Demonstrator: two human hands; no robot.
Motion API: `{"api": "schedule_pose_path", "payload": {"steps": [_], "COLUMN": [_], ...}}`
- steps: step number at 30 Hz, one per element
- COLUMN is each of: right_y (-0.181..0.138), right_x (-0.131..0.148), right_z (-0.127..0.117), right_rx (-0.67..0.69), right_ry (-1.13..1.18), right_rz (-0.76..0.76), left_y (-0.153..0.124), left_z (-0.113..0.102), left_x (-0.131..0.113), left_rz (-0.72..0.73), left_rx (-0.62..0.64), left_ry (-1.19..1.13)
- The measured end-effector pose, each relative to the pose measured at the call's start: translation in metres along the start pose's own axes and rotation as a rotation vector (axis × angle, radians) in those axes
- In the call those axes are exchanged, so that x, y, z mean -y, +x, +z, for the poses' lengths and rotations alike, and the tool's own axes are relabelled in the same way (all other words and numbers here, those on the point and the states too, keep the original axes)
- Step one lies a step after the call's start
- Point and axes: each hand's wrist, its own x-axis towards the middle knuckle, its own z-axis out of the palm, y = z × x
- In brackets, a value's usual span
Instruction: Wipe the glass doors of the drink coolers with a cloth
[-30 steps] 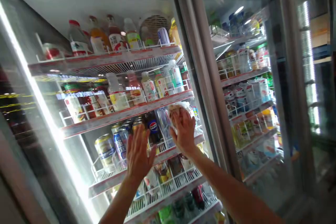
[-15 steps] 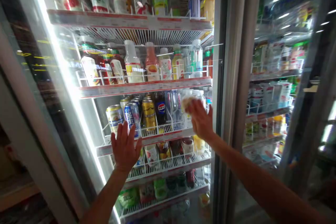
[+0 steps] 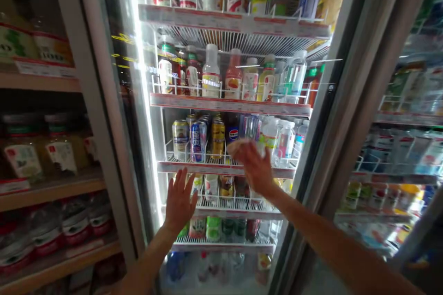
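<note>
My right hand (image 3: 258, 168) presses a pale beige cloth (image 3: 236, 146) toward the glass door (image 3: 207, 269) of a lit drinks fridge; the hand is blurred and the cloth shows only past the fingertips. Lower and to the left, my left hand (image 3: 180, 200) is open, fingers stretched upward and palm toward the glass. Whether that palm touches it I cannot tell. Behind the glass near the hands stand a gold can (image 3: 218, 139), a blue can (image 3: 198, 142) and a dark Pepsi bottle (image 3: 233, 132), partly hidden by the cloth.
Wire shelves with red-edged price strips (image 3: 230, 103) hold bottles and cans. A metal door frame (image 3: 349, 97) runs down the right, with another stocked fridge beyond. At the left, wooden shelves (image 3: 51, 196) carry large juice bottles (image 3: 60, 145). A bright light strip (image 3: 143, 78) lines the fridge's left side.
The view has swung left, bringing the wooden shelves in. My right hand has moved the cloth leftward across the glass, from the clear bottles to the Pepsi bottle. My left hand stays open.
</note>
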Motion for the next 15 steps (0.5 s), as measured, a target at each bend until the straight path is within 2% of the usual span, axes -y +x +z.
{"api": "schedule_pose_path", "payload": {"steps": [3, 4, 5, 6, 9, 10, 11, 13, 15], "right_y": [-0.021, -0.021, -0.016, -0.008, 0.010, 0.006, -0.003, -0.029, -0.047], "right_x": [0.016, 0.015, 0.011, 0.004, -0.015, -0.016, -0.015, -0.009, -0.011], "right_z": [0.005, 0.003, -0.002, -0.007, -0.022, -0.024, -0.024, -0.020, -0.020], "right_rx": [0.125, 0.138, 0.115, 0.064, -0.141, -0.157, -0.129, -0.036, 0.022], "right_ry": [0.008, -0.007, -0.033, -0.068, -0.155, -0.142, -0.109, -0.031, -0.024], "right_rz": [-0.396, -0.476, -0.480, -0.402, -0.040, -0.038, -0.124, -0.388, -0.477], "left_y": [-0.012, -0.016, -0.021, -0.025, -0.040, -0.045, -0.049, -0.056, -0.057], "left_z": [-0.003, -0.005, -0.007, -0.009, -0.014, -0.016, -0.017, -0.018, -0.017], "left_x": [-0.004, -0.005, -0.005, -0.006, -0.010, -0.011, -0.014, -0.020, -0.029], "left_rz": [-0.073, -0.095, -0.115, -0.138, -0.190, -0.192, -0.192, -0.175, -0.158], "left_rx": [0.047, 0.063, 0.078, 0.094, 0.144, 0.163, 0.183, 0.211, 0.222], "left_ry": [0.009, 0.015, 0.021, 0.030, 0.062, 0.071, 0.081, 0.089, 0.081]}}
